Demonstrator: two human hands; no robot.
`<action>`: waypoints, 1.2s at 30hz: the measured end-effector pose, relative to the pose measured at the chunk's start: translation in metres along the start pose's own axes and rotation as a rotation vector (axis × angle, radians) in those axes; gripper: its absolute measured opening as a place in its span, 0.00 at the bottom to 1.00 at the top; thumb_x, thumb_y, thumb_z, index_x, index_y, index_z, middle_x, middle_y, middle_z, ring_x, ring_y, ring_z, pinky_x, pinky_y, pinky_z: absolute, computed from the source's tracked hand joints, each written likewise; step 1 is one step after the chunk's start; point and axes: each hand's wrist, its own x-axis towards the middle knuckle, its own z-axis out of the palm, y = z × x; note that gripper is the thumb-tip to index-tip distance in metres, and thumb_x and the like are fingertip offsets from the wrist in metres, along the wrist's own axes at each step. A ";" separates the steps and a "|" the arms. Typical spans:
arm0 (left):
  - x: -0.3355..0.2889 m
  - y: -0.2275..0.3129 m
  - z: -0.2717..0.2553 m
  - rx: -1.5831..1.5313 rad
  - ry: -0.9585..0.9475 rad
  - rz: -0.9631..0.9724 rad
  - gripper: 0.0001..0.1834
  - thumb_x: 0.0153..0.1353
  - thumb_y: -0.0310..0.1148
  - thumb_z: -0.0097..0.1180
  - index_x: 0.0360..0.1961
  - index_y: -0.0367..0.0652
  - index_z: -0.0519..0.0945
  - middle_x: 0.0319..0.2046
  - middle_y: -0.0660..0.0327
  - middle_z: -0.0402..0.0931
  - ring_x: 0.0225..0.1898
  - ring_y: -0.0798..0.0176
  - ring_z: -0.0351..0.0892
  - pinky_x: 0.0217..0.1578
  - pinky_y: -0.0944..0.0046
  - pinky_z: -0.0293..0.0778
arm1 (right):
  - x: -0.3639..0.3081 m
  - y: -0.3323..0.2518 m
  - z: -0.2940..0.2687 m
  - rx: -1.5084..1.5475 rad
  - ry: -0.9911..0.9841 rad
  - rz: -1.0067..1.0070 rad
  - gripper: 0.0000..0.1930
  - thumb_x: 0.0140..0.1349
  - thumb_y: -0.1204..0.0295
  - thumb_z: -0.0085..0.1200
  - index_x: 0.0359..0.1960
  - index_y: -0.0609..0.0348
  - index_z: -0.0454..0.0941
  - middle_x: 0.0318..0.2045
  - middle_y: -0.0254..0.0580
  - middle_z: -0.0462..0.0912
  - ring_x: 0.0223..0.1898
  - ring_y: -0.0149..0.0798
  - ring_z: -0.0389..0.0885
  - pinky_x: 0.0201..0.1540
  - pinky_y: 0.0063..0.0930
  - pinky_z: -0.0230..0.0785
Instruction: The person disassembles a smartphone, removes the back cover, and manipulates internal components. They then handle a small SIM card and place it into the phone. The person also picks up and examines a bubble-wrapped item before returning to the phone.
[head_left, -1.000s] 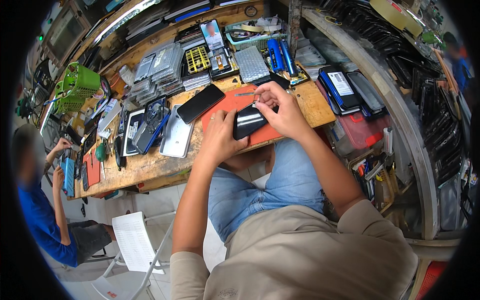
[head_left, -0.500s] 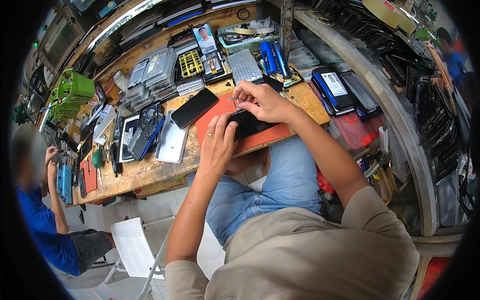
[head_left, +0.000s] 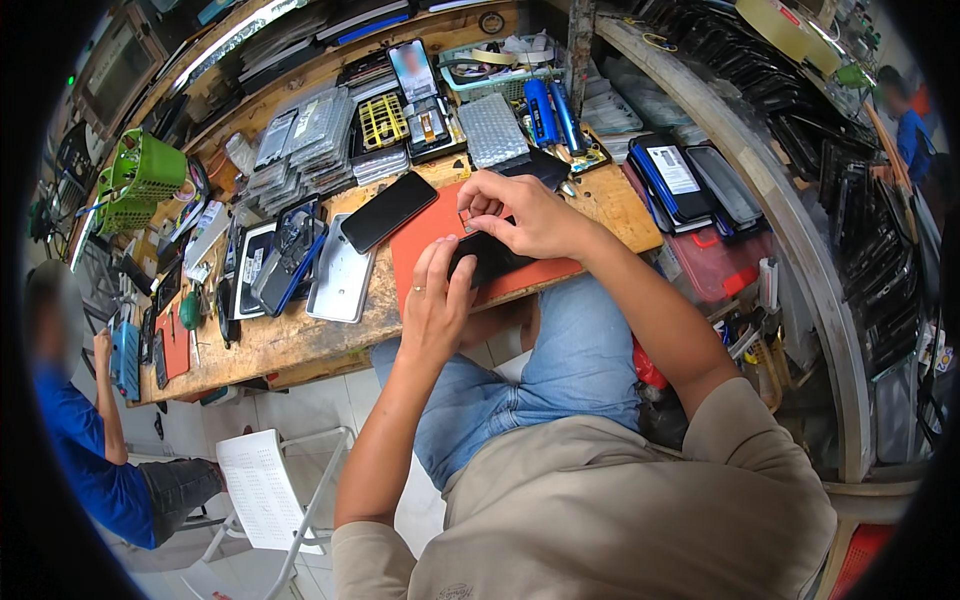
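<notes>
On an orange-red mat (head_left: 415, 235) lies a dark phone (head_left: 492, 262), partly hidden under both hands. My left hand (head_left: 438, 300) steadies its left side, fingers bent over the edge and a ring on one of them. Above the phone's far edge, my right hand (head_left: 525, 218) is closed in a pinch on a small, thin piece (head_left: 466, 226) with a metallic look; its exact kind is too small to make out. Both hands' fingertips are close together. Left of them, another black phone (head_left: 390, 212) lies face up across the mat's edge.
A white phone back cover (head_left: 340, 275) and opened device parts (head_left: 287, 262) lie to the left. Behind stand stacked clear cases (head_left: 300, 145), a yellow basket (head_left: 383, 122), bubble wrap (head_left: 492, 130) and blue cylindrical tools (head_left: 541, 115). A person in blue (head_left: 80, 440) sits at far left.
My right hand has come down slightly toward the phone's far edge, and its pinch is now nearer my left fingertips. The left hand stays on the phone.
</notes>
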 end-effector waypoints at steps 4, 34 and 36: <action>0.001 -0.002 -0.005 -0.050 -0.031 -0.007 0.30 0.52 0.23 0.71 0.58 0.41 0.78 0.66 0.47 0.70 0.70 0.43 0.71 0.63 0.49 0.79 | 0.001 -0.002 0.000 0.054 -0.020 0.043 0.13 0.65 0.80 0.64 0.49 0.60 0.78 0.36 0.43 0.87 0.38 0.41 0.88 0.42 0.35 0.82; -0.002 0.000 -0.003 -0.200 -0.038 -0.105 0.39 0.41 0.24 0.78 0.59 0.41 0.77 0.70 0.45 0.67 0.71 0.38 0.71 0.65 0.47 0.78 | 0.012 0.008 0.001 0.033 -0.071 -0.009 0.08 0.63 0.81 0.64 0.43 0.65 0.80 0.37 0.48 0.89 0.41 0.42 0.91 0.44 0.35 0.82; -0.002 0.001 -0.003 -0.206 -0.043 -0.118 0.38 0.41 0.24 0.78 0.58 0.41 0.77 0.70 0.45 0.67 0.72 0.38 0.71 0.65 0.47 0.77 | 0.012 0.008 0.001 0.061 -0.066 0.019 0.08 0.63 0.81 0.64 0.43 0.64 0.80 0.37 0.47 0.89 0.41 0.42 0.91 0.44 0.35 0.82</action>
